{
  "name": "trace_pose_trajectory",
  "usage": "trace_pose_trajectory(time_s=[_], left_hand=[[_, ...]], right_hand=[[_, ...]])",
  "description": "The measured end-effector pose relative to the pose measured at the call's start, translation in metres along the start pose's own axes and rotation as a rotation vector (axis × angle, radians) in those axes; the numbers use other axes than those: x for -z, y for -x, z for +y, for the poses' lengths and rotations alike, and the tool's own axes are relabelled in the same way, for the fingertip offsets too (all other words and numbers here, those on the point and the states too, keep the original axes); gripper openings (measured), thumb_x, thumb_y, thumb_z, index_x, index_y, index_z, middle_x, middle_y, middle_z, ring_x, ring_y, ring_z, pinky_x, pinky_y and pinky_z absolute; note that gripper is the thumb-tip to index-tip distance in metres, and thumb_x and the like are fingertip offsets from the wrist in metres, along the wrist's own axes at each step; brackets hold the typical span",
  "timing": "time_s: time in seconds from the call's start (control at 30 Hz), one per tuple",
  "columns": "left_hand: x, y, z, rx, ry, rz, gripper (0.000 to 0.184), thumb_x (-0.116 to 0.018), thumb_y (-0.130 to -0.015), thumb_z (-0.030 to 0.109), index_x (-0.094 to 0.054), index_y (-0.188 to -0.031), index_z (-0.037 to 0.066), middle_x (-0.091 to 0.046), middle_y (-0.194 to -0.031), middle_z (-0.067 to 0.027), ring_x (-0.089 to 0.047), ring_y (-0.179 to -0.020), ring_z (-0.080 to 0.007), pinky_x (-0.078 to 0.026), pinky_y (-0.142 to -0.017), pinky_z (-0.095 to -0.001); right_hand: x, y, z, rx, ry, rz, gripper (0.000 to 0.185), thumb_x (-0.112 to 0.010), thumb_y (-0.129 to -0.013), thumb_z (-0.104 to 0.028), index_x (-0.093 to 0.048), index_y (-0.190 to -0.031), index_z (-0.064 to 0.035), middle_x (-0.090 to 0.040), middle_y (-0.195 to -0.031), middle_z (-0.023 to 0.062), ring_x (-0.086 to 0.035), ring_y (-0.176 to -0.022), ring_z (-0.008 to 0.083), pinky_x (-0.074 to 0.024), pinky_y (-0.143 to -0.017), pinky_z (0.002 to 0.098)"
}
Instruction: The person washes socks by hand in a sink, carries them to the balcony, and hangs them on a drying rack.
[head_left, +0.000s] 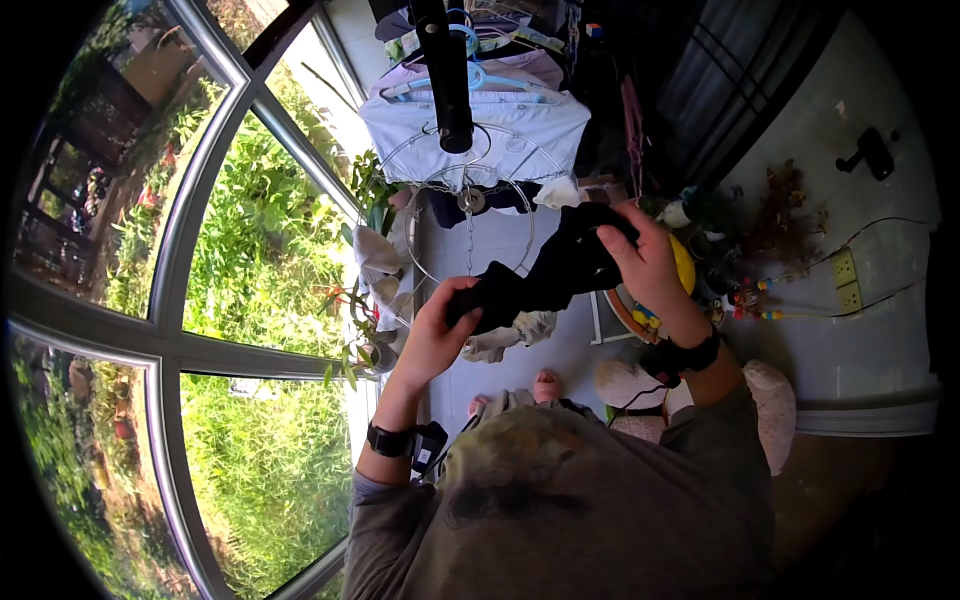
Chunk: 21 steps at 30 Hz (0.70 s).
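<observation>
A black piece of cloth (pixel 548 278), bunched and slightly twisted, stretches between my two hands; its exact kind of garment is hard to make out. My left hand (pixel 440 325) is closed on its lower left end, thumb on top. Higher up on the right, my right hand (pixel 648 262) grips the other end with the thumb pressed over it. Just behind the cloth hangs a round wire drying hanger (pixel 470 201) with a chain. Small pale cloth pieces hang around it, including one at the left (pixel 376 252) and one below the black cloth (pixel 533 326).
Shirts on hangers, a pale blue one (pixel 480 135) foremost, hang from a black rail (pixel 441 75) ahead. Framed windows (pixel 175 345) line the left. To the right are a plush toy (pixel 772 405), potted plants (pixel 705 215) and a wall socket (pixel 847 282).
</observation>
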<state>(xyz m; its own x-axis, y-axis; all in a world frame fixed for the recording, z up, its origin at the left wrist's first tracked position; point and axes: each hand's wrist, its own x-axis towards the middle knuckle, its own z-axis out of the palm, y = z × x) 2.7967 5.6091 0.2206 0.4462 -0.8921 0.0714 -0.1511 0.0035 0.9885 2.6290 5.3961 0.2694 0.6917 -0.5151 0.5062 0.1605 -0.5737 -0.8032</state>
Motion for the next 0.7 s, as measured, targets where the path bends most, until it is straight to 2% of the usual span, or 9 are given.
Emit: trace_pose_trajectory(time_s=[0.07,0.13,0.2,0.33,0.37,0.47,0.5,0.57,0.7], left_hand=[[0.009,-0.005,-0.013,-0.083,0.031,0.021,0.029,-0.050,-0.078,-0.007,-0.050,-0.105,0.003,-0.052,-0.107,-0.0065,-0.050,-0.098,-0.0128,-0.042,-0.085,-0.0253],[0.012,-0.008,-0.010,-0.164,0.055,0.041,0.031,-0.047,-0.073,-0.009,-0.052,-0.102,0.003,-0.051,-0.109,-0.0084,-0.050,-0.099,-0.0154,-0.041,-0.086,-0.0258],[0.013,-0.012,-0.001,-0.195,-0.059,0.165,0.032,-0.045,-0.067,-0.005,-0.053,-0.097,0.003,-0.050,-0.115,-0.0124,-0.050,-0.099,-0.0200,-0.040,-0.087,-0.0279],[0.002,-0.036,0.022,-0.026,-0.239,0.411,0.031,-0.061,-0.078,0.019,-0.053,-0.103,0.003,-0.058,-0.106,-0.0108,-0.056,-0.087,-0.0207,-0.043,-0.081,-0.0288],[0.003,-0.049,0.010,-0.256,-0.537,0.493,0.042,-0.065,-0.080,0.029,-0.050,-0.109,0.004,-0.060,-0.102,-0.0116,-0.060,-0.081,-0.0240,-0.046,-0.074,-0.0304],[-0.002,-0.062,0.018,-0.170,-0.650,0.462,0.042,-0.063,-0.080,0.024,-0.047,-0.116,0.008,-0.064,-0.080,-0.0055,-0.061,-0.064,-0.0246,-0.046,-0.057,-0.0354],[0.000,-0.063,0.018,-0.172,-0.650,0.471,0.042,-0.063,-0.080,0.024,-0.047,-0.116,0.008,-0.064,-0.080,-0.0055,-0.061,-0.064,-0.0246,-0.046,-0.057,-0.0354],[0.003,-0.066,0.016,-0.126,-0.744,0.442,0.037,-0.060,-0.081,0.019,-0.048,-0.116,0.013,-0.061,-0.068,-0.0036,-0.060,-0.060,-0.0247,-0.046,-0.054,-0.0362],[0.008,-0.060,0.016,-0.128,-0.691,0.469,0.035,-0.058,-0.082,0.016,-0.051,-0.116,0.015,-0.058,-0.066,-0.0059,-0.060,-0.061,-0.0251,-0.045,-0.054,-0.0361]], right_hand=[[0.014,-0.016,-0.009,-0.057,0.021,-0.001,0.029,-0.061,-0.088,-0.025,-0.057,-0.099,0.0018,-0.058,-0.072,0.0045,-0.048,-0.065,0.0085,-0.0417,-0.060,0.0218],[0.017,-0.028,0.001,-0.151,0.052,-0.238,0.031,-0.061,-0.087,-0.025,-0.058,-0.101,0.0023,-0.058,-0.071,0.0049,-0.050,-0.064,0.0082,-0.0426,-0.059,0.0224],[0.021,-0.040,-0.008,-0.054,0.137,-0.132,0.033,-0.062,-0.087,-0.026,-0.057,-0.102,0.0027,-0.059,-0.074,0.0055,-0.051,-0.067,0.0080,-0.0431,-0.061,0.0226],[0.037,-0.072,-0.029,0.069,0.165,-0.114,0.033,-0.062,-0.087,-0.027,-0.058,-0.103,0.0012,-0.059,-0.077,0.0066,-0.050,-0.069,0.0086,-0.0433,-0.064,0.0240],[0.038,-0.078,-0.033,0.083,0.273,-0.098,0.034,-0.062,-0.086,-0.028,-0.059,-0.102,0.0014,-0.060,-0.075,0.0087,-0.051,-0.066,0.0096,-0.0432,-0.061,0.0247],[0.035,-0.093,-0.042,0.129,0.342,-0.135,0.034,-0.063,-0.085,-0.028,-0.059,-0.103,0.0012,-0.060,-0.072,0.0110,-0.051,-0.058,0.0107,-0.0424,-0.056,0.0254],[0.033,-0.101,-0.038,0.294,0.349,-0.121,0.036,-0.065,-0.084,-0.029,-0.060,-0.104,0.0006,-0.061,-0.069,0.0117,-0.050,-0.051,0.0112,-0.0413,-0.051,0.0254],[0.031,-0.112,-0.042,0.352,0.378,-0.097,0.036,-0.066,-0.083,-0.029,-0.060,-0.104,0.0000,-0.060,-0.068,0.0113,-0.049,-0.048,0.0115,-0.0407,-0.050,0.0252],[0.023,-0.131,-0.057,0.404,0.429,-0.059,0.035,-0.067,-0.082,-0.030,-0.062,-0.102,-0.0016,-0.062,-0.069,0.0121,-0.053,-0.046,0.0159,-0.0422,-0.049,0.0263]])
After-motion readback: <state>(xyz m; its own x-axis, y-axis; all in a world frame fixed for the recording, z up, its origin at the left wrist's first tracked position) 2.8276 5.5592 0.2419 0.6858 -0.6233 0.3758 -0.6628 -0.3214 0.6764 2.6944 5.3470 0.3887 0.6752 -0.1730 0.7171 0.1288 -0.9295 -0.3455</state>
